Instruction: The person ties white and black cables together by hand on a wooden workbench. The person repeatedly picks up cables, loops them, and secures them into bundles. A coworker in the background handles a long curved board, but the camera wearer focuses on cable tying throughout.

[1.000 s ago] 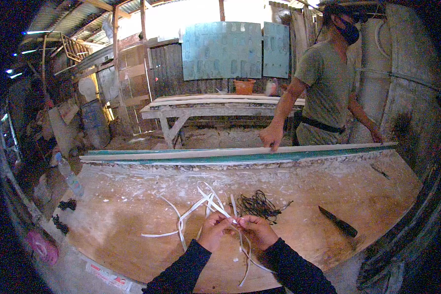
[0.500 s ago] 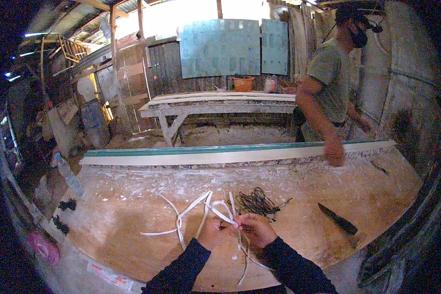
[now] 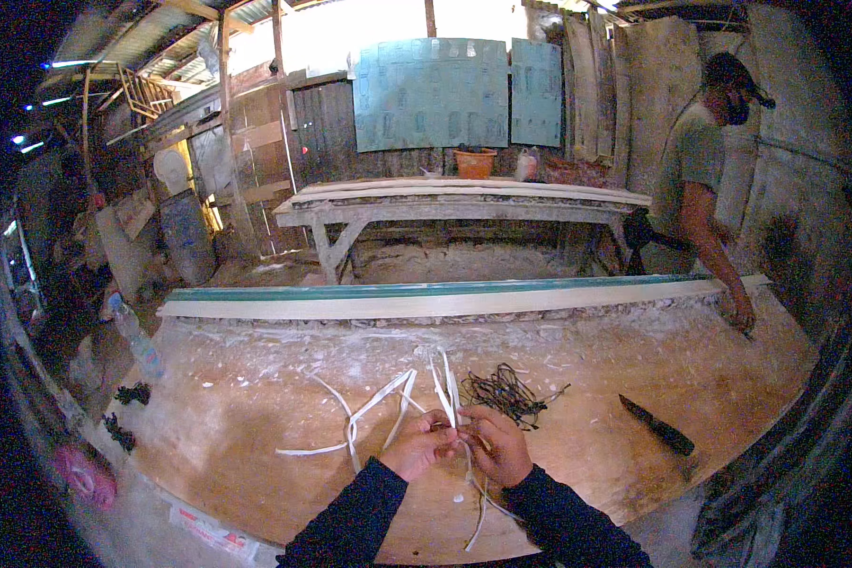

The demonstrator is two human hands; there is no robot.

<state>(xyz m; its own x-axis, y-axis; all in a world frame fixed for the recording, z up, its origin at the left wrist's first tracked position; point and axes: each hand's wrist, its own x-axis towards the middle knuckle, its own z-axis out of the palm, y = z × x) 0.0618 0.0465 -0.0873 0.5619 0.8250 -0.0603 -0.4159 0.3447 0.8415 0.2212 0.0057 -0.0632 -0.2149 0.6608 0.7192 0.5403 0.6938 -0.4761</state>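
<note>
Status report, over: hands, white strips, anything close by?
Left hand and right hand together, pinching white strips. Black cord tangle just beyond right hand; knife farther right on table.

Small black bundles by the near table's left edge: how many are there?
2: the upper bundle is nearer the plastic bottle; the lower bundle lies just nearer the camera wearer.

White daylight glares above the back wall (image 3: 322, 123), while dim, grainy edges curve into black.
</note>
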